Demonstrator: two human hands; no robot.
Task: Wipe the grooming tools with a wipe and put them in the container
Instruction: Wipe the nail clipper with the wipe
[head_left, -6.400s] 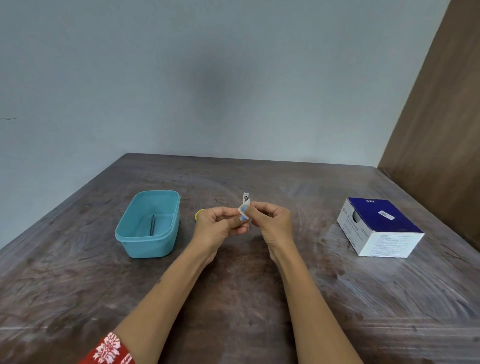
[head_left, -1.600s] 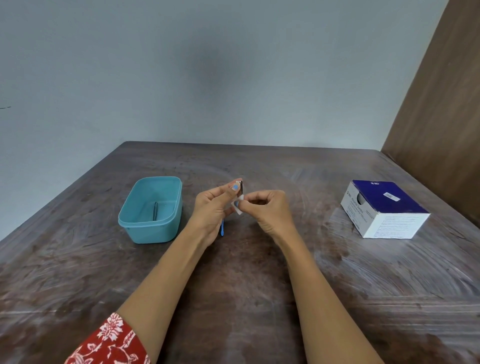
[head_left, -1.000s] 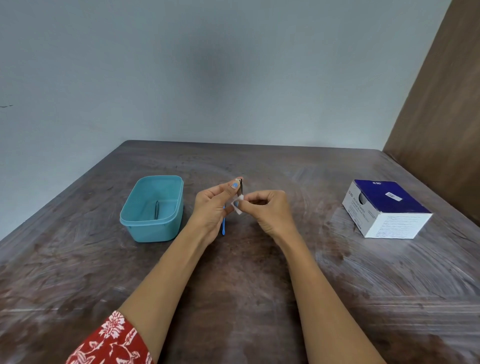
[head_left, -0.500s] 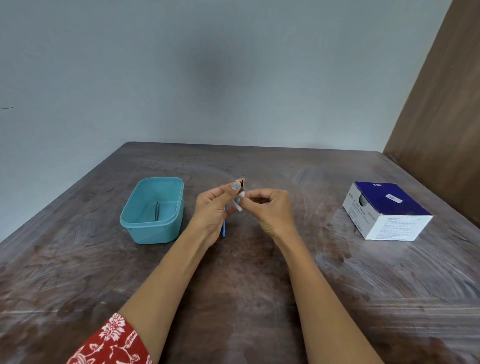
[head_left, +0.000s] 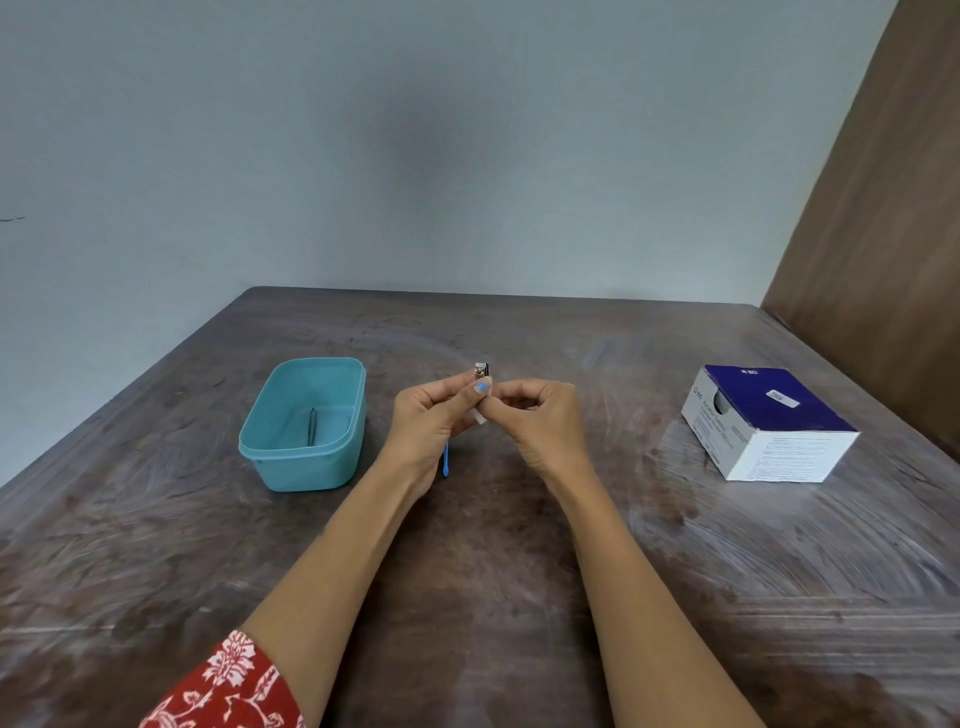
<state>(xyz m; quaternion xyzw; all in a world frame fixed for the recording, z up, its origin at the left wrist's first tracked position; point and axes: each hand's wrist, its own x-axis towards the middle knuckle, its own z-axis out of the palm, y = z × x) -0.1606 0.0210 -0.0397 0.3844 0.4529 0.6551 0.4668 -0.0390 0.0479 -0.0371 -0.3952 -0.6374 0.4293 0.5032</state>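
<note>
Head view: a person's two bare hands meet above the middle of a worn brown wooden table (head_left: 498, 597); the left hand (head_left: 431, 423) pinches a small metal nail clipper (head_left: 482, 370) between thumb and curled fingers, the tool's shiny end standing upright just above a blue-painted thumbnail; the right hand (head_left: 540, 421), at 3 o'clock of the left and touching it at the fingertips, has its fingers curled tight on a small white wipe (head_left: 481, 417), a corner of which shows below the point where the hands meet; wipe and clipper are pressed together there, though how much of the tool is wrapped cannot be told.

A thin blue stick (head_left: 445, 461) pokes down from under the left palm toward 6 o'clock; whether the hand holds it or it lies on the table cannot be told.

At 9 o'clock of the hands, near but apart, sits the teal plastic container (head_left: 270, 457), open-topped; inside it lies a slim dark metal tool (head_left: 312, 427), lengthwise along the floor.

Well apart at 3 o'clock stands a blue-and-white cardboard box (head_left: 769, 423), its printed white sides facing the camera, a round opening on its left end.

A red floral sleeve (head_left: 228, 686) covers the left upper forearm at 7 o'clock of the view; a pale grey wall (head_left: 415, 156) backs the table, a brown wooden panel (head_left: 893, 234) rising at 2 o'clock.
</note>
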